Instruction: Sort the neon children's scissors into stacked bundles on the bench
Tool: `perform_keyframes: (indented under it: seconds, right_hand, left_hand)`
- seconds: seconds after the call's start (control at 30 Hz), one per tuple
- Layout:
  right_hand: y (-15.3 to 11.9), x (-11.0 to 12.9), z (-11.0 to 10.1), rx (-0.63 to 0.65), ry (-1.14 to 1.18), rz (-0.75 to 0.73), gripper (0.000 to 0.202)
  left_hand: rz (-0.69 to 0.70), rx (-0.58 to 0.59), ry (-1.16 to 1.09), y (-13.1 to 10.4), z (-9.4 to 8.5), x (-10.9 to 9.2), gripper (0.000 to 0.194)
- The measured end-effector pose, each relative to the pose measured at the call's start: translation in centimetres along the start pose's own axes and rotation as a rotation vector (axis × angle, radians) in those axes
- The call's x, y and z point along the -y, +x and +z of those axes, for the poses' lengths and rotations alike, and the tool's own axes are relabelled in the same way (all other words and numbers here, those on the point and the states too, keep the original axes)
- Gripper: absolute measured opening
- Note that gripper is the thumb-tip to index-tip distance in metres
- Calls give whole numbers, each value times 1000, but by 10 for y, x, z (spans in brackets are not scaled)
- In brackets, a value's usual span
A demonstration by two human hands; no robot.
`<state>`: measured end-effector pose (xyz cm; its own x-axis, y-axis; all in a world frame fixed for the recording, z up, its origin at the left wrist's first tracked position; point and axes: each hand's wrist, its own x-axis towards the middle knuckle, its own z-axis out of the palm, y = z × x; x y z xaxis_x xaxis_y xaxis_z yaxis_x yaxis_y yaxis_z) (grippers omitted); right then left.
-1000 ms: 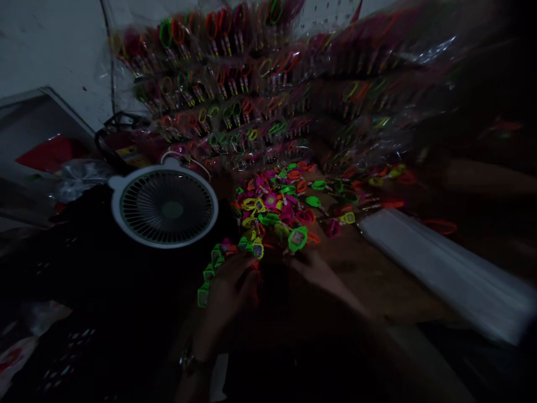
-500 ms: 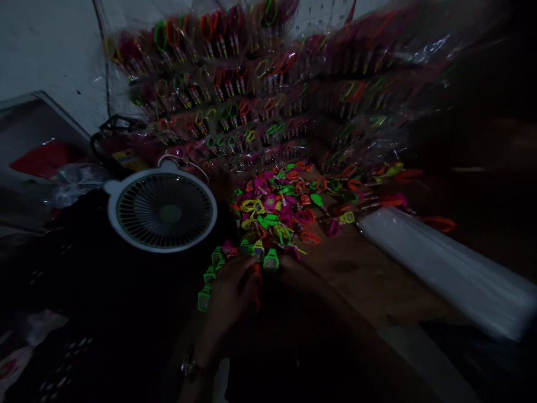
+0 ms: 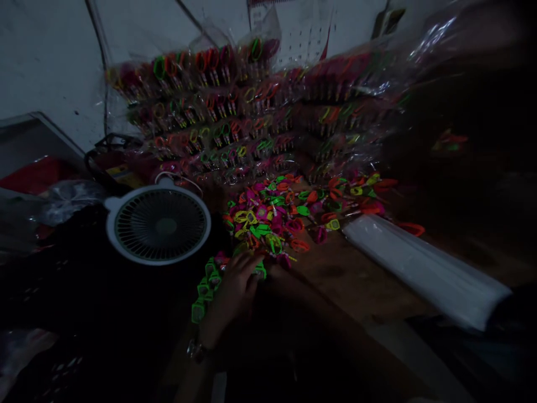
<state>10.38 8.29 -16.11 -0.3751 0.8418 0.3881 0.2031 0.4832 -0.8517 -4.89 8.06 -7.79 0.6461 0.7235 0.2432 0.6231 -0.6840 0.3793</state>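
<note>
My left hand [image 3: 240,278], with a watch on its wrist, has its fingers bent over a green toy watch [image 3: 260,271] and partly covers it. Close on the other side of that watch is my right hand [image 3: 277,275]; its fingers are lost in the dark. Several more green toy watches [image 3: 203,290] lie in a row left of my left hand. Just beyond both hands spreads a pile of bright toy watches [image 3: 262,212] in pink, orange, yellow and green.
A round white fan [image 3: 163,224] stands left of the pile. To the right, a stack of clear plastic bags [image 3: 423,266] lies on the brown table [image 3: 335,274]. Bagged toy watches [image 3: 226,115] are stacked against the wall behind. At far right there is a blurred colourful thing [image 3: 450,140].
The view has tilted up and shifted slightly right. My left hand has moved over the green toy watch, covering more of it. At far right a blurred colourful thing now shows.
</note>
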Motion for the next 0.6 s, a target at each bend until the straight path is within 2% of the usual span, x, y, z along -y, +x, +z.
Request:
perform_keyframes:
  seconds: [0.13,0.33,0.5,0.6]
  right_hand:
    - [-10,0,10,-162,17,13,22]
    - [-11,-5,23,-159,-29,145,21]
    - [-9,7,32,-244,-23,195,25]
    - [-13,11,12,-106,32,134,23]
  left_hand:
    - [-24,-28,-24,-2,-1,-2,42]
    - [-27,-54,-72,0,-3,-3,50]
    - [-50,-46,-210,-6,-9,-1,54]
    - [-25,-28,-188,-8,-11,-2,52]
